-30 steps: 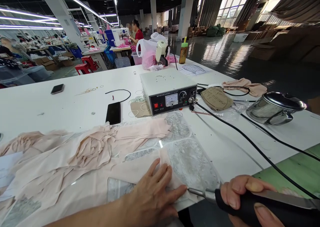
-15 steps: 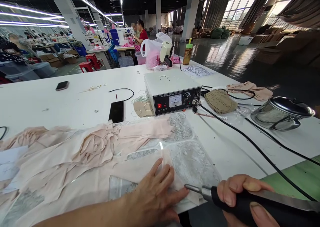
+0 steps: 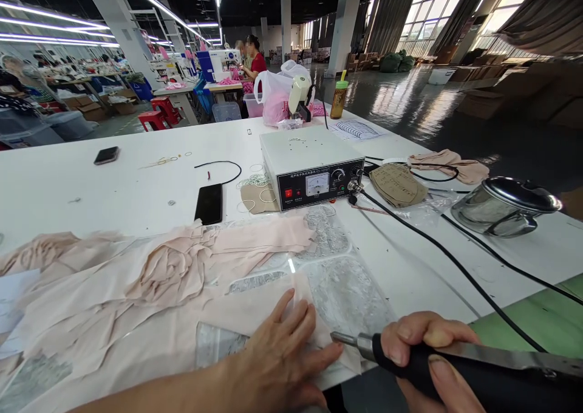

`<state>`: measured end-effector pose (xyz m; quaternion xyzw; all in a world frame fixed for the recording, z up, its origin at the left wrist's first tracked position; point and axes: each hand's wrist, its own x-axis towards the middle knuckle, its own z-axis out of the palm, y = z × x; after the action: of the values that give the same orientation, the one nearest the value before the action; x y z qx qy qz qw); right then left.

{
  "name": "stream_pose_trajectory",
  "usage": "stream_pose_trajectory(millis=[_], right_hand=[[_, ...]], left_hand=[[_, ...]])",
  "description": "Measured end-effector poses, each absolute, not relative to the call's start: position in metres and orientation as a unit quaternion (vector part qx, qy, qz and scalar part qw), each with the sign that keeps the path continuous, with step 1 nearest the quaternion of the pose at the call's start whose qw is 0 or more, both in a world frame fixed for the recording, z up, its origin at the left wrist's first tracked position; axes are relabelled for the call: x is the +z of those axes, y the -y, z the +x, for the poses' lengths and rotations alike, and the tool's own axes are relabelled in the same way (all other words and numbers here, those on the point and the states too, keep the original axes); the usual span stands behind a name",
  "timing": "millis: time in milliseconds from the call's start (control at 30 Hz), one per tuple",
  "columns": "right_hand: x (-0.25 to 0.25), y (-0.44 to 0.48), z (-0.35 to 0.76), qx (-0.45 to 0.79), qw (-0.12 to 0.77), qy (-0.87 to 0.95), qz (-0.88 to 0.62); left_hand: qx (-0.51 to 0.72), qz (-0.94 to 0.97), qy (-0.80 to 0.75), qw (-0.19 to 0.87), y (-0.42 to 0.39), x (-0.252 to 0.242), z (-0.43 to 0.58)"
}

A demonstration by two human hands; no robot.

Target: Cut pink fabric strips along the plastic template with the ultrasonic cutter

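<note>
My left hand (image 3: 285,346) lies with fingers spread on a pale pink fabric piece (image 3: 241,307), pressing it to a clear, grey-patterned sheet (image 3: 346,285). My right hand (image 3: 432,352) is wrapped round the black handle of a handheld ultrasonic welder (image 3: 473,370). Its narrow metal tip points left and meets the fabric beside my left hand's fingers; whether it presses down I cannot tell. To the left, more pale pink fabric (image 3: 113,316) lies in layers and crumpled heaps, partly hidden by my left forearm.
A control box (image 3: 314,164) stands behind the fabric, with a black cable (image 3: 437,249) running from it towards the right. A phone (image 3: 209,204), cardboard patterns (image 3: 397,184) and a lidded steel mug (image 3: 505,206) are on the white table. People sit at sewing machines beyond.
The view has shifted slightly, so most things appear a little further left. My right hand and the welder's handle have swung slightly left, while the tip stays beside my left fingers.
</note>
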<state>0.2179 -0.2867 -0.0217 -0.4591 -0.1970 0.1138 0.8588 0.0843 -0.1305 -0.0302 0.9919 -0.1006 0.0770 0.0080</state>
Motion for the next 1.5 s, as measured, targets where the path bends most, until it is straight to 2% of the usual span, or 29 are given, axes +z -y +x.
stream_pose_trajectory(millis=[267,900,1500], right_hand=[[-0.024,0.281,0.214,0.083,0.864,0.189,-0.459],[-0.024,0.279,0.224,0.130,0.841,0.231,-0.472],[-0.025,0.270,0.223,0.118,0.847,0.232,-0.464]], left_hand=[[0.077,0.992,0.098,0.011,0.131,-0.034,0.081],[0.102,0.990,0.094,-0.003,0.131,-0.029,0.083],[0.113,0.989,0.093,-0.009,0.131,-0.031,0.082]])
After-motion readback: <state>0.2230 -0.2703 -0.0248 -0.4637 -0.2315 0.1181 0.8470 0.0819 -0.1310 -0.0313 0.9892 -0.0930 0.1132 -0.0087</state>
